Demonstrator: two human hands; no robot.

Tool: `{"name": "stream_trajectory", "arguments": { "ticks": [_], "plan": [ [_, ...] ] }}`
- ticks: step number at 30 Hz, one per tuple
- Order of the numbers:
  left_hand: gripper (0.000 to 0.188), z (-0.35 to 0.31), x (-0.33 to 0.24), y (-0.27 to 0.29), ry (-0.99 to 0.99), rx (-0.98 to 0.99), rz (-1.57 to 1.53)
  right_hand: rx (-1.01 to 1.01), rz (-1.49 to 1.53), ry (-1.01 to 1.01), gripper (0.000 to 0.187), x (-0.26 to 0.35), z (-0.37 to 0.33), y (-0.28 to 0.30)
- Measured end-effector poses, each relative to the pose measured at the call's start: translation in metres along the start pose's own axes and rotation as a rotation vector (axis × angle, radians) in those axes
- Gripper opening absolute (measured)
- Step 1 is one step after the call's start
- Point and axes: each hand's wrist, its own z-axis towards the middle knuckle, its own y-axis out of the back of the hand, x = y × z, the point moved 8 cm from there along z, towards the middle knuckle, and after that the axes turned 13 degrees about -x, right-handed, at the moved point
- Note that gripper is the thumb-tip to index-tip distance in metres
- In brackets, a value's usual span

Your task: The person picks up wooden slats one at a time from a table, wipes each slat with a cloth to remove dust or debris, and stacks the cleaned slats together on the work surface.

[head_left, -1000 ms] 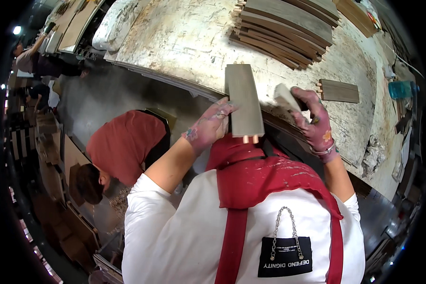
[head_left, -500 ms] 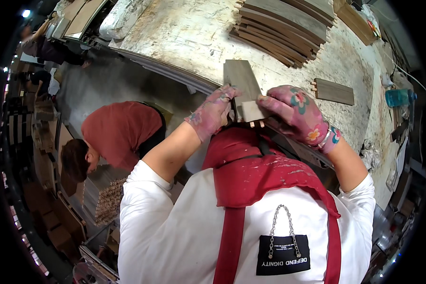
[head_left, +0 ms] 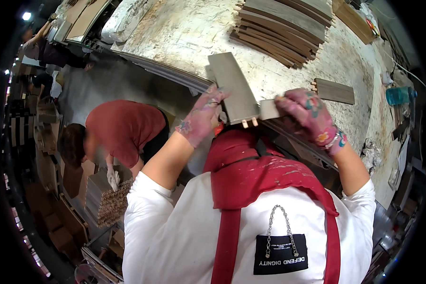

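In my left hand point(head_left: 201, 113), gloved in pink with a flower print, is a short grey wooden board point(head_left: 235, 87), gripped by its left edge. It tilts across the table's near edge, and two wooden dowels point(head_left: 249, 123) stick out of its near end. My right hand point(head_left: 310, 113), in a matching glove, closes on a small pale grey block point(head_left: 269, 109). This block is beside the board's lower right corner; whether they touch I cannot tell. Farther right, another short board point(head_left: 334, 91) with dowels in its left end lies flat on the table.
The worn whitish table point(head_left: 184, 42) bears a stack of dowelled boards point(head_left: 281, 31) at the back. A blue bottle point(head_left: 398, 96) and a cardboard box point(head_left: 355, 21) are on the right. A co-worker in a red shirt point(head_left: 125, 128) bends over stacked boards point(head_left: 112, 201) at the left.
The pale block has moved right, off the board's face to beside its edge, with my right hand. The board and my left hand have shifted slightly left. The co-worker's gloved hand has come into view.
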Motion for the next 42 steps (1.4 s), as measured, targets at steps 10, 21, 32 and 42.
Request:
{"name": "stream_trajectory", "arguments": {
  "ticks": [10, 21, 32, 42],
  "plan": [
    [0.033, 0.004, -0.014, 0.015, 0.208, -0.035, -0.362, -0.506, 0.556, -0.897, 0.043, -0.091, -0.12, 0.004],
    [0.031, 0.014, -0.037, -0.051, -1.377, 0.129, 1.691, -0.607, 0.646, -1.125, 0.045, -0.108, -0.172, -0.014],
    [0.02, 0.021, 0.024, -0.079, -1.259, 0.329, 1.621, -0.74, 0.561, -1.246, 0.051, -0.111, -0.192, 0.008],
    [0.029, 0.006, 0.019, -0.032, -0.902, 0.228, 1.351, -0.551, 0.889, -1.292, 0.045, -0.105, -0.116, -0.037]
  ]
}}
